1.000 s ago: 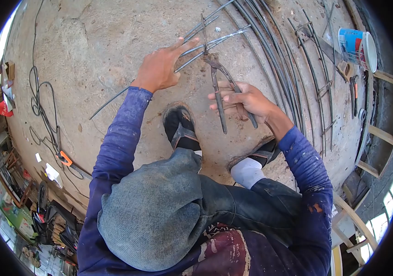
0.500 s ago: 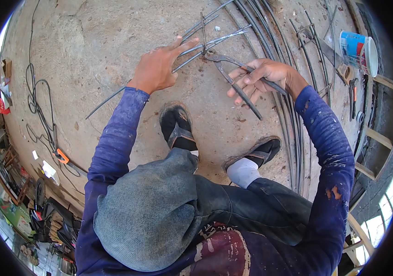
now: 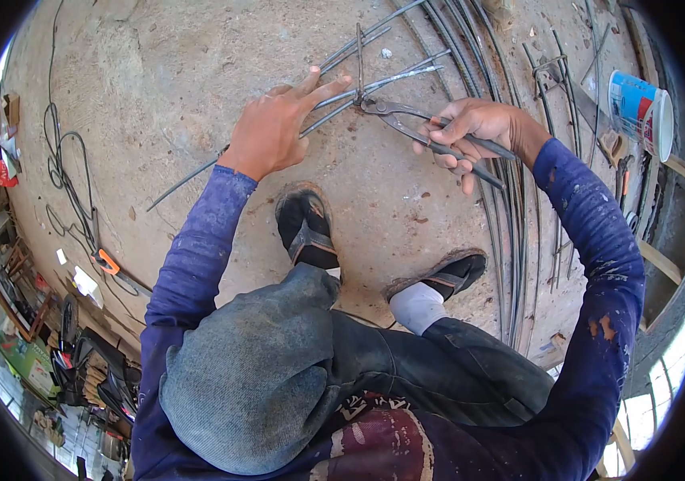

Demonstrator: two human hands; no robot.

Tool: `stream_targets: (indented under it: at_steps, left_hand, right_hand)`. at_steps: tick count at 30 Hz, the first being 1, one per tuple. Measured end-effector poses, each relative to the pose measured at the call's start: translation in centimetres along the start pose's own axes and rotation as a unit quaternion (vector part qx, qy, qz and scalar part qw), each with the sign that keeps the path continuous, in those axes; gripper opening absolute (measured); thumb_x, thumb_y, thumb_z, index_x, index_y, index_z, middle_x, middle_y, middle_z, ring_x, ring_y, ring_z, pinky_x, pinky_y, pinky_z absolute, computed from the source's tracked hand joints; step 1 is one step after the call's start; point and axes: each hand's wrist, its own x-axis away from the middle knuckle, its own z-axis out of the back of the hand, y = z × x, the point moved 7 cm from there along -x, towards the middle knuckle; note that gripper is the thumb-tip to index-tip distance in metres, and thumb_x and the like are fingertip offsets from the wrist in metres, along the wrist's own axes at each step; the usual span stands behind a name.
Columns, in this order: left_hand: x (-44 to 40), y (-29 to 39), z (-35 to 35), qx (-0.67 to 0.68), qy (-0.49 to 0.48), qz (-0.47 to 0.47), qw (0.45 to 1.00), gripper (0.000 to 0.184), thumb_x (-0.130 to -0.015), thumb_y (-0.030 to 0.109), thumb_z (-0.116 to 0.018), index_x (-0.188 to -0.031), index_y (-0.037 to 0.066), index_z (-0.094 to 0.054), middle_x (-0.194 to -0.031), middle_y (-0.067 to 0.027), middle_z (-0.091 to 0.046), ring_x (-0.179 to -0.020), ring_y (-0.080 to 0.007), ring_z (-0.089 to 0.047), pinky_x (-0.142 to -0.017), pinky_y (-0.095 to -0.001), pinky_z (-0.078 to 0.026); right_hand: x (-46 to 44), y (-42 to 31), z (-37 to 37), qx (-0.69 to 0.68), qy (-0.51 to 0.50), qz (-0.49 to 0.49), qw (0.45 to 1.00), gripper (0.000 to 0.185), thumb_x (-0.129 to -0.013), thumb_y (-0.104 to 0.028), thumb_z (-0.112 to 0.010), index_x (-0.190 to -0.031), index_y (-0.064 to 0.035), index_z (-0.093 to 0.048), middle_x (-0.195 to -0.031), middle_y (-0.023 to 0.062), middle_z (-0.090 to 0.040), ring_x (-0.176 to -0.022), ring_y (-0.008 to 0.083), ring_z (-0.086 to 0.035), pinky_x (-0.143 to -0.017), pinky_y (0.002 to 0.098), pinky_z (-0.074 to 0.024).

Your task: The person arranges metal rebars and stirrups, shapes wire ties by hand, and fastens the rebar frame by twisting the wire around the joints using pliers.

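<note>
Rough concrete floor (image 3: 198,72) spreads under me. My right hand (image 3: 475,132), at 2 o'clock, holds one pair of pincers (image 3: 374,106) by both handles, kept slightly apart, their head at one crosspiece (image 3: 360,64) at 12. My left hand (image 3: 274,124), at 11, lies over at least three rods (image 3: 415,74); whether it grips them, I can't tell. I judge this joint underway; whether it's fastened doesn't show. Farther out, one bundle (image 3: 479,68) of uncounted bars lies loose at 1, and at 2 one frame (image 3: 548,112) already has a crosspiece, near one bucket (image 3: 631,108).
</note>
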Motion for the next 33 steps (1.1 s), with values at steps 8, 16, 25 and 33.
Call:
stream_targets:
  at_steps: [8, 16, 25, 33]
  left_hand:
    - [-0.2, -0.3, 0.0, 0.005, -0.019, 0.011, 1.0, 0.117, -0.065, -0.002, -0.072, -0.16, 0.048, -0.024, -0.159, -0.0099, -0.046, -0.116, -0.0364, -0.067, -0.089, -0.0501, -0.062]
    - [0.0, -0.3, 0.1, 0.009, 0.007, 0.007, 1.0, 0.117, -0.066, -0.002, -0.073, -0.159, 0.05, -0.024, -0.159, -0.0086, -0.046, -0.117, -0.0364, -0.067, -0.091, -0.0513, -0.061]
    - [0.1, -0.5, -0.3, 0.005, 0.001, 0.012, 1.0, 0.117, -0.067, -0.002, -0.072, -0.159, 0.051, -0.024, -0.16, -0.0064, -0.046, -0.119, -0.0364, -0.066, -0.093, -0.0523, -0.061]
    - [-0.1, -0.1, -0.2, -0.007, -0.004, 0.008, 1.0, 0.115, -0.066, -0.004, -0.071, -0.159, 0.049, -0.027, -0.16, -0.0079, -0.045, -0.122, -0.0377, -0.065, -0.091, -0.0493, -0.062]
  right_hand:
    - [-0.5, 1.8, -2.4, 0.084, 0.136, 0.069, 0.985, 0.037, -0.105, -0.026, -0.061, -0.125, 0.0047, -0.061, -0.078, 0.002, -0.062, -0.058, 0.0112, -0.059, -0.053, 0.028, -0.0546]
    - [-0.9, 1.4, 0.0, 0.128, 0.071, 0.086, 0.986, 0.059, -0.096, -0.024, -0.07, -0.14, 0.0108, -0.052, -0.121, 0.0207, -0.071, -0.083, 0.0209, -0.073, -0.064, 0.0299, -0.0634]
    - [-1.5, -0.1, 1.5, 0.127, 0.002, 0.086, 0.988, 0.071, -0.096, -0.033, -0.07, -0.142, 0.0151, -0.045, -0.114, 0.0257, -0.071, -0.092, 0.0311, -0.075, -0.072, 0.042, -0.0663]
    - [-1.6, 1.1, -0.4, 0.026, -0.016, 0.076, 0.997, 0.063, -0.105, -0.043, -0.056, -0.14, 0.0092, -0.049, -0.092, 0.0108, -0.066, -0.078, 0.0212, -0.07, -0.065, 0.039, -0.0633]
